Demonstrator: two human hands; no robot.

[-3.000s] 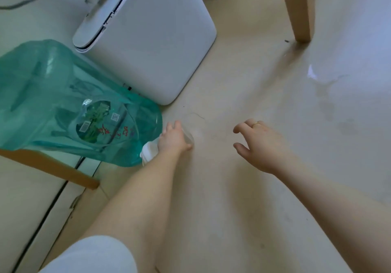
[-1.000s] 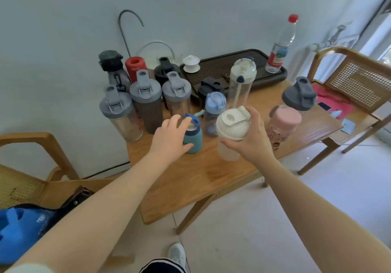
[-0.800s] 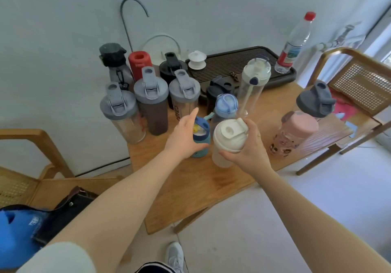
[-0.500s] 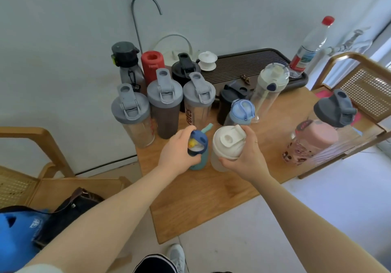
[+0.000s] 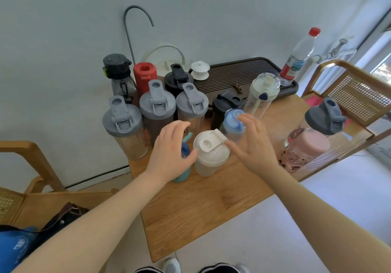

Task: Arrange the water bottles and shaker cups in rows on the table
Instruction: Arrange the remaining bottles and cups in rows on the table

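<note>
A cream shaker cup [image 5: 209, 158] stands on the wooden table [image 5: 201, 209] near its front. My right hand [image 5: 254, 145] is beside it with fingers spread, the thumb just touching its lid. My left hand [image 5: 169, 152] curls around a small teal bottle [image 5: 182, 176] with a blue lid, standing right next to the cream cup. Behind them three grey-lidded shakers [image 5: 157, 105] form a row. A blue-lidded bottle [image 5: 231, 122], a black shaker [image 5: 224, 107] and a tall clear bottle [image 5: 262, 90] stand to the right. A pink bottle [image 5: 306, 147] and a dark-lidded shaker [image 5: 325, 116] sit at the right edge.
A black-capped bottle [image 5: 118, 69], a red bottle [image 5: 145, 75] and a black-lidded cup [image 5: 178, 77] line the wall. A dark tea tray [image 5: 232, 71] holds a red-capped water bottle [image 5: 298, 56]. Wooden chairs [image 5: 349, 88] flank the table; a bag [image 5: 21, 245] lies at the left.
I came up from the floor with the cream shaker cup. My right hand set it down beside the teal bottle and let go, fingers now spread. My left hand stays on the teal bottle.
</note>
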